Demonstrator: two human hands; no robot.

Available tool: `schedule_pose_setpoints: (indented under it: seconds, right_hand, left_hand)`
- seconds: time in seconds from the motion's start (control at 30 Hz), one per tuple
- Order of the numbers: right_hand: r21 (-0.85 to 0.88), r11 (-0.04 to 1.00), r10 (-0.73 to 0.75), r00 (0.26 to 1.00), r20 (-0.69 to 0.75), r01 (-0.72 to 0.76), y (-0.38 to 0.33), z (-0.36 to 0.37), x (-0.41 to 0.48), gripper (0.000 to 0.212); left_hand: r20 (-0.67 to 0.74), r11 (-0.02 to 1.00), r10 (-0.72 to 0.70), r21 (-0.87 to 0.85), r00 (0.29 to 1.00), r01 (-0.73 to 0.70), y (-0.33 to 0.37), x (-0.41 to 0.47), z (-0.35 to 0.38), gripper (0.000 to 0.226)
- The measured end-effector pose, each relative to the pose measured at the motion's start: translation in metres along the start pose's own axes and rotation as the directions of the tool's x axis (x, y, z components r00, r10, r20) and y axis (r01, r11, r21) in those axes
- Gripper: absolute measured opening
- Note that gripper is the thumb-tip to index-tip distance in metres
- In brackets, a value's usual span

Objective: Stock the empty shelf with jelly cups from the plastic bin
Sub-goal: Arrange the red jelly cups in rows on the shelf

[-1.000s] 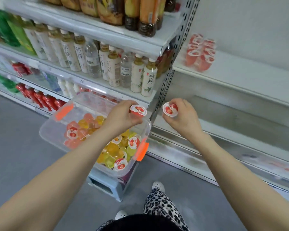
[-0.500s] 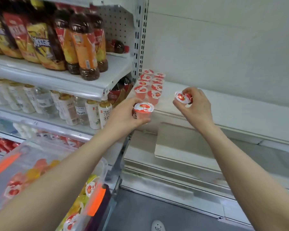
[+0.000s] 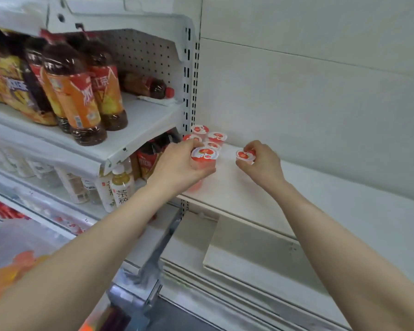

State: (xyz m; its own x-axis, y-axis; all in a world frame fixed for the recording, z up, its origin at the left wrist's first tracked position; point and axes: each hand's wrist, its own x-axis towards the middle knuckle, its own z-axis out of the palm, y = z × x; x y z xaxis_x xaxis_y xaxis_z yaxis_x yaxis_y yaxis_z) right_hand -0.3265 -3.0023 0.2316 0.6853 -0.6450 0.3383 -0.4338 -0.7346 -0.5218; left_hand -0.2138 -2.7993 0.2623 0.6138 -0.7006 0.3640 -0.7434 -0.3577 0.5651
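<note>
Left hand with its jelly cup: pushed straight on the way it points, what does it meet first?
Most likely the red-lidded clear plastic jelly cups standing at the back left of the white shelf; the left hand and its held cup point at them. Gap unclear.

A long white shelf (image 3: 320, 194) runs along a white back panel, bare for most of its length. At its far left end, against the slotted upright, stands a small cluster of jelly cups (image 3: 216, 136) – clear little tubs of pink-red jelly, upright, packed touching, each sealed with a white foil lid printed with red fruit. Just in front of the cluster, the left cup (image 3: 204, 155) is gripped in the left hand (image 3: 179, 166), lid up, low over the shelf. Near it to the right, the right cup (image 3: 244, 156) is pinched in the right hand (image 3: 263, 163), lid tipped leftward. Far below left sits the plastic bin (image 3: 14, 237) – translucent, blurred, showing orange and red jelly inside.
</note>
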Motion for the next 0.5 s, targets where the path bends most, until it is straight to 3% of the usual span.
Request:
schedule_pose_setpoints:
  seconds: [0.07,0.23,0.5]
  right_hand:
    - [-0.001,1.0,-0.005,0.999,0.043,0.005,0.007,0.008,0.018,0.032]
    - [0.019,1.0,-0.002,0.995,0.098,0.0,0.019,0.027,0.048,0.036]
    - [0.023,0.999,-0.036,0.996,0.078,0.034,0.028,0.042,0.079,0.036]
  left_hand:
    - [-0.011,1.0,-0.02,-0.008,1.0,0.02,0.002,0.009,0.005,0.051]
    - [-0.029,0.999,-0.045,0.029,0.999,0.046,-0.002,0.027,0.016,0.063]
    - [-0.049,0.991,-0.068,0.111,0.997,0.073,-0.001,0.049,0.028,0.066]
